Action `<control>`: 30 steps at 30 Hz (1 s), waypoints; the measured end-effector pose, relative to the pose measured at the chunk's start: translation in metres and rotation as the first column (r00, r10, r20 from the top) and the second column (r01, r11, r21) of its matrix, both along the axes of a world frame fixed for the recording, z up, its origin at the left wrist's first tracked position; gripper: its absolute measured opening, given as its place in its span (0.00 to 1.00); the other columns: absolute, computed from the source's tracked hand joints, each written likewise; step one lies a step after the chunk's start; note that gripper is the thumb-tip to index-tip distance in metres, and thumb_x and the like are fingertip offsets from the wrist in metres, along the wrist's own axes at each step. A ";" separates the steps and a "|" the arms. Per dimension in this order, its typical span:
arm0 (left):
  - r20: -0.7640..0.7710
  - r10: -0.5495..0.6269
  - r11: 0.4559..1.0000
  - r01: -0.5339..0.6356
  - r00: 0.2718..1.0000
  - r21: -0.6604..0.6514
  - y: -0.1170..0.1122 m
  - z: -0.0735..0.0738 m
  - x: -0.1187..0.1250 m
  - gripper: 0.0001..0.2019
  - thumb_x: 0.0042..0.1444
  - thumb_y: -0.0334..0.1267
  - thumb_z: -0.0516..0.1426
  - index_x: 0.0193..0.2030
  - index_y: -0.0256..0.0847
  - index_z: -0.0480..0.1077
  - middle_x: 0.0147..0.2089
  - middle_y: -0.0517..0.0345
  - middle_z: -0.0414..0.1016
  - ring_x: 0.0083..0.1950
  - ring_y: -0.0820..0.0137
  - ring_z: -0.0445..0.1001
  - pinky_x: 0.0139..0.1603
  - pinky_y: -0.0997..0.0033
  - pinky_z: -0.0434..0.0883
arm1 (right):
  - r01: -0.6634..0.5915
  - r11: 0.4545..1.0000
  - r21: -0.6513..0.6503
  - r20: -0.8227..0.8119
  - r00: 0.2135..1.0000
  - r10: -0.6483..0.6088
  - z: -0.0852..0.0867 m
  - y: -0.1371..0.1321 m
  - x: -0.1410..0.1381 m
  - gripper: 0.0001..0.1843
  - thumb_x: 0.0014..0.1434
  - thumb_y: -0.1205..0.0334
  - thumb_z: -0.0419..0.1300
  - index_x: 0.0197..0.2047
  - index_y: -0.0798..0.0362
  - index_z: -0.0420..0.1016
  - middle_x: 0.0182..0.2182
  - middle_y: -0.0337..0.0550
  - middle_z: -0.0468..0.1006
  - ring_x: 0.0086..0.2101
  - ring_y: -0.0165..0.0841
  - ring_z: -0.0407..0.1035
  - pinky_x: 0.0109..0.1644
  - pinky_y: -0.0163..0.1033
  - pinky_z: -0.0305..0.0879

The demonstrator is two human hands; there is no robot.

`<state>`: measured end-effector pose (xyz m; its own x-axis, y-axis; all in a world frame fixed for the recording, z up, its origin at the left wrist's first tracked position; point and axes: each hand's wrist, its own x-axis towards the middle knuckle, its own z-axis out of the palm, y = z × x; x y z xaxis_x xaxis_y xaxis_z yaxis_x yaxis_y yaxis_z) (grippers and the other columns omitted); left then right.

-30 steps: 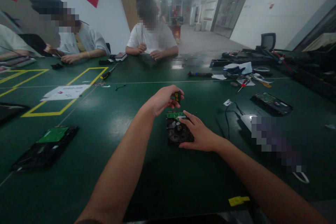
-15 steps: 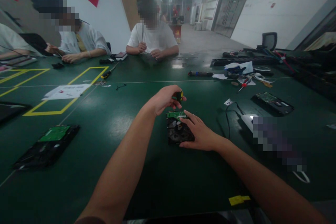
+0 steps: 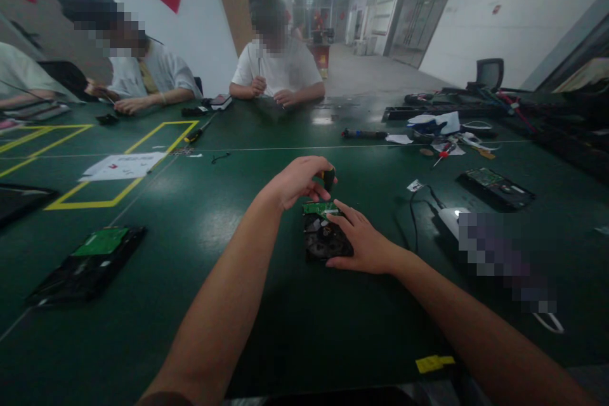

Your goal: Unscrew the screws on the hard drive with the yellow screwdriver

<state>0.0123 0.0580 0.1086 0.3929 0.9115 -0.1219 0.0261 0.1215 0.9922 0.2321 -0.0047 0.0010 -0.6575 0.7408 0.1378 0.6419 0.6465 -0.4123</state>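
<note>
1. On the green counter (image 3: 118,355), head view: a hard drive (image 3: 321,244) lies flat before the wearer, green circuit board (image 3: 314,208) at its far end. It looks stiff and fairly dense, the board fragile; side edges seem the safest hold.
2. Left hand (image 3: 307,179): arched above that far end, grip closed around a dark tool handle (image 3: 329,179); tip not discernible.
3. Right hand (image 3: 364,241): spread low over the drive's right side, thumb at the near edge; whether its grip pinches or merely rests, I cannot tell.

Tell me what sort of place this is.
Probably an electronics workroom: the device at the right hand has a bare circuit board, and a yellow-black screwdriver lies on the green table.
</note>
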 end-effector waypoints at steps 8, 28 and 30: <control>0.043 0.051 0.999 -0.051 0.998 -0.008 0.003 0.000 -0.001 0.11 0.58 0.42 0.57 0.42 0.37 0.73 0.45 0.44 0.81 0.31 0.65 0.81 0.30 0.69 0.73 | 0.007 1.000 -0.020 0.006 1.000 -0.007 0.003 -0.001 0.000 0.55 0.52 0.28 0.65 0.73 0.49 0.56 0.76 0.59 0.42 0.73 0.59 0.41 0.73 0.66 0.45; 0.091 0.045 0.998 -0.049 0.995 0.047 0.001 0.002 -0.003 0.09 0.64 0.41 0.56 0.46 0.39 0.72 0.43 0.47 0.80 0.33 0.66 0.82 0.32 0.70 0.75 | 0.011 1.000 -0.015 0.017 1.000 -0.011 0.003 -0.002 0.000 0.54 0.53 0.29 0.65 0.73 0.49 0.55 0.76 0.59 0.42 0.73 0.58 0.42 0.73 0.65 0.46; 0.096 0.045 0.997 -0.050 0.994 0.051 0.002 0.002 -0.003 0.10 0.64 0.41 0.56 0.45 0.37 0.74 0.43 0.47 0.80 0.33 0.67 0.81 0.33 0.70 0.75 | 0.011 1.000 -0.014 0.017 1.000 -0.010 0.002 -0.001 0.000 0.55 0.52 0.29 0.66 0.73 0.49 0.55 0.76 0.60 0.42 0.73 0.58 0.42 0.73 0.65 0.45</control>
